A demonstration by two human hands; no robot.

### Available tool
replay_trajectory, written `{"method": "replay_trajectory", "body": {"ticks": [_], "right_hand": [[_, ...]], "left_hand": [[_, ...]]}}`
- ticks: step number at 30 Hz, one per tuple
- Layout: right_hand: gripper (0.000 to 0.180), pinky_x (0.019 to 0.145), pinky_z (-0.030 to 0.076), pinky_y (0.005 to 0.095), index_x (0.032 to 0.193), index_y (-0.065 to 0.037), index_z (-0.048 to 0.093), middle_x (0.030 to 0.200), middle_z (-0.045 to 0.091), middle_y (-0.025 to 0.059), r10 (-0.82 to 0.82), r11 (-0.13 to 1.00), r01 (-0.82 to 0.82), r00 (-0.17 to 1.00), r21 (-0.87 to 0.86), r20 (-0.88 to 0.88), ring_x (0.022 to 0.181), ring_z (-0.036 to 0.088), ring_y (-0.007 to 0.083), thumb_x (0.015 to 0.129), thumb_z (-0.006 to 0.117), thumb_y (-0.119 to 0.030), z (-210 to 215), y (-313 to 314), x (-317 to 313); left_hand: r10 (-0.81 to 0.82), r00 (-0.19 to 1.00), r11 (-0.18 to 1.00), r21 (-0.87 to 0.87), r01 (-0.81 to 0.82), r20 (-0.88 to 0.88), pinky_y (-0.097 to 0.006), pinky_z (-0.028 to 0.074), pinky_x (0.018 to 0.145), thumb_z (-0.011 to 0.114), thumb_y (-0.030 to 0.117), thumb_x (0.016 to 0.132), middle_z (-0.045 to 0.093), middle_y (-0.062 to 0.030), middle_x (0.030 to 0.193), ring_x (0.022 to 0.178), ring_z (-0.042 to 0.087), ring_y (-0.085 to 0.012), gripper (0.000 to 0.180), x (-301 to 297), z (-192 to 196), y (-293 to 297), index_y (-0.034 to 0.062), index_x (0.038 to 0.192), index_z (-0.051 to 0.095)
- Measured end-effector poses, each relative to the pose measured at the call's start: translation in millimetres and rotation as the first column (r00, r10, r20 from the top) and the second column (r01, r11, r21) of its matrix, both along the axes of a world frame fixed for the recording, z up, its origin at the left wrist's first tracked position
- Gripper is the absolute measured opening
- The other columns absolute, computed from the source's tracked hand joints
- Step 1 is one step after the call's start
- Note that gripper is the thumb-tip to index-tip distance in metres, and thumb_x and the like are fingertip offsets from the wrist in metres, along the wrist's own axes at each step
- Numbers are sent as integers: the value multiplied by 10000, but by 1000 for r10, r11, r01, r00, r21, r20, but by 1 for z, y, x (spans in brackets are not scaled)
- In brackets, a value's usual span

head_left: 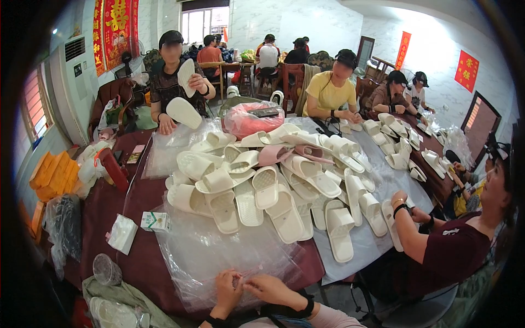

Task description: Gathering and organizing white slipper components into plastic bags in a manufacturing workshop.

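At the table's near edge, my left hand point(228, 290) and my right hand point(269, 287) meet, fingers pinched on the edge of a clear plastic bag point(252, 271) with a thin reddish strip. More clear bags point(199, 256) lie flat and overlapping under and beyond my hands. Past them rises a heap of cream slippers point(265, 186), some sole up and some upright, with a pair of pink slippers point(273, 154) on top. No slipper is in either of my hands.
A tissue pack point(122, 234), a small carton point(155, 221) and a clear tub point(106, 269) stand left. A co-worker point(437, 251) handles slippers at right; another point(178, 82) holds two white slippers across the table. A sack of slippers point(123, 306) sits lower left.
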State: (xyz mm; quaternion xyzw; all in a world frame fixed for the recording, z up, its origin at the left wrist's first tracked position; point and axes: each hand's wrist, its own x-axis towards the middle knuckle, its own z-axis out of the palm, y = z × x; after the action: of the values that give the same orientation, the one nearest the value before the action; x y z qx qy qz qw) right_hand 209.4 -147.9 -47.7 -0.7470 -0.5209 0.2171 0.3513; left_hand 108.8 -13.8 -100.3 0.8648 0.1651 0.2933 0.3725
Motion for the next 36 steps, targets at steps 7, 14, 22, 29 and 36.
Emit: {"method": "replay_trajectory", "body": {"ticks": [7, 14, 22, 29, 36], "right_hand": [[452, 706, 473, 291, 1320, -63, 420, 1040, 574, 92, -617, 668, 667, 745, 331, -255, 827, 585, 167, 899, 555, -161, 29, -21, 94], [545, 778, 428, 262, 1394, -105, 320, 1095, 519, 89, -836, 165, 834, 401, 526, -375, 908, 516, 152, 901, 549, -151, 17, -49, 209], [667, 576, 512, 308, 1437, -160, 113, 1059, 503, 118, -608, 146, 894, 419, 424, -674, 709, 598, 200, 917, 530, -188, 35, -37, 235], [651, 551, 527, 320, 1406, -124, 173, 1089, 515, 126, -455, -34, 957, 243, 290, -856, 738, 604, 214, 884, 560, -156, 25, -40, 260], [341, 578, 519, 292, 1128, -2, 500, 970, 611, 96, -105, 440, 857, 344, 267, -933, 728, 621, 187, 793, 556, -35, 26, -18, 226]], "left_hand": [[6, 999, 1000, 2, -6, 37, -419, 373, 866, 627, 120, 765, 602, -102, 868, 980, 545, -301, 99, 1, -4, 1, 67, 824, 568], [-24, 1000, 999, 21, 24, -3, -435, 366, 871, 635, 133, 747, 606, -95, 859, 984, 548, -303, 113, 2, -2, -1, 76, 832, 586], [-19, 1000, 998, 54, 20, -24, -418, 374, 858, 639, 127, 733, 615, -88, 872, 965, 550, -297, 119, 0, -4, 2, 78, 831, 592], [-34, 999, 997, 75, 32, 28, -410, 376, 829, 640, 122, 727, 615, -80, 872, 951, 551, -286, 115, 3, 0, -1, 84, 821, 588], [-21, 1000, 992, 122, 18, 20, -414, 375, 819, 651, 130, 722, 608, -77, 872, 931, 549, -278, 123, 3, -9, 0, 93, 814, 579]]}}
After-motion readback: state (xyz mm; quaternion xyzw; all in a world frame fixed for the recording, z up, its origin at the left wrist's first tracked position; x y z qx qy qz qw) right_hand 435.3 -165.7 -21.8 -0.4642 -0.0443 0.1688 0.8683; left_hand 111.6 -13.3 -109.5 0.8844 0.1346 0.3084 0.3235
